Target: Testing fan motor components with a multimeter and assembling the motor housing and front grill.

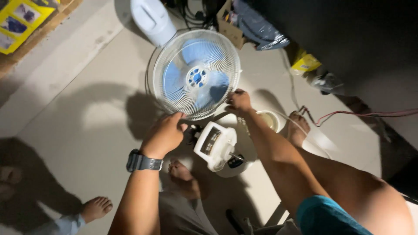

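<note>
A pedestal fan lies tilted on the floor, its white wire grille point(174, 56) facing up over blue blades point(185, 80). My left hand point(164, 135), with a dark watch on the wrist, grips the grille's lower rim. At the lower right rim, my right hand point(238, 101) pinches the grille. Just below and between both hands sits the fan's white base point(215, 146), which has a control panel.
A pale jug-like appliance point(152, 17) stands behind the fan. A cardboard box point(230, 26), yellow packet point(305, 63) and red and black wires point(348, 115) lie to the right. A small round bowl point(270, 119) sits by my foot point(298, 126). Another person's foot point(96, 208) is at lower left.
</note>
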